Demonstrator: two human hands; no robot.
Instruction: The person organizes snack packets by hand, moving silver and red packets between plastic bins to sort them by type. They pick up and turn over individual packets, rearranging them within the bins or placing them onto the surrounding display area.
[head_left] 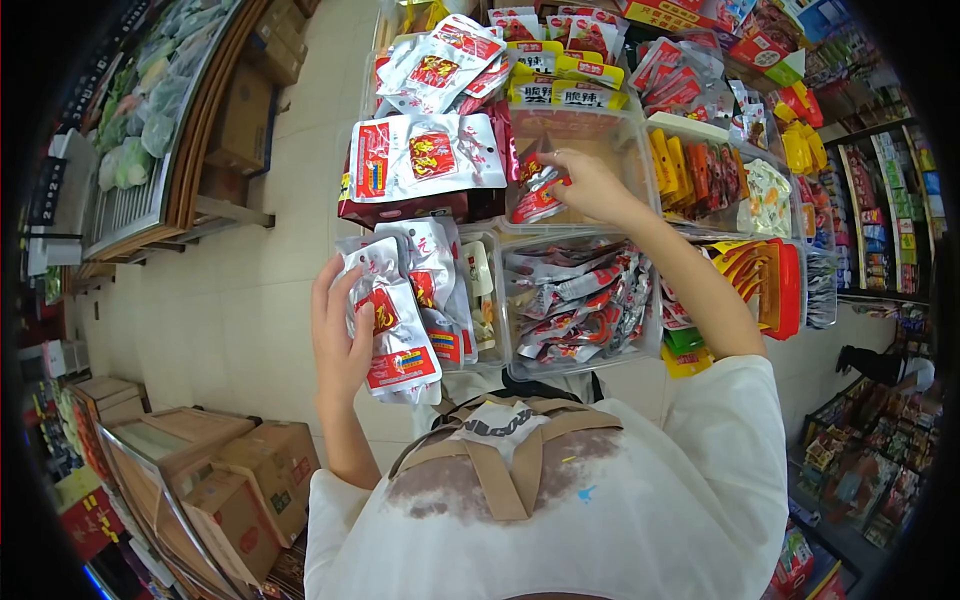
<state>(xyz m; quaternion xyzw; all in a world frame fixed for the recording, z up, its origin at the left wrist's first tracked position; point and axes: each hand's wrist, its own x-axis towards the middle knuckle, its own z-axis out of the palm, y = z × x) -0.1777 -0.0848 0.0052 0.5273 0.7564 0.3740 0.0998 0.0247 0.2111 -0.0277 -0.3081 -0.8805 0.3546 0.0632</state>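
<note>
Left hand (340,335) is closed around a fanned bunch of flat packets (400,330), thumb on the front and fingers behind. The packets are silver-white foil with a red picture panel in the middle and a red strip along the bottom edge. Several overlap, and the exact count is hard to tell. The bunch is held upright in front of the shelf, just left of the clear bins and above the tiled floor (240,300).

Right hand (592,187) is pinched on one small packet (538,190), red and silver and crinkled, much smaller than the ones in the left hand. It sits at the left inner side of the upper clear bin (605,135), which shows mostly bare brown bottom.

Just below is a second clear bin (512,372), full of the same small red-silver packets (580,300), piled loosely. Left of the upper bin is a stack of large silver packs (425,155) with red labels. Above it are yellow packs (565,90). To the right is a tub of orange packs (700,170).

Cardboard boxes (240,480) stand lower left on the floor. The person's white shirt (640,500) fills the bottom of the view.
</note>
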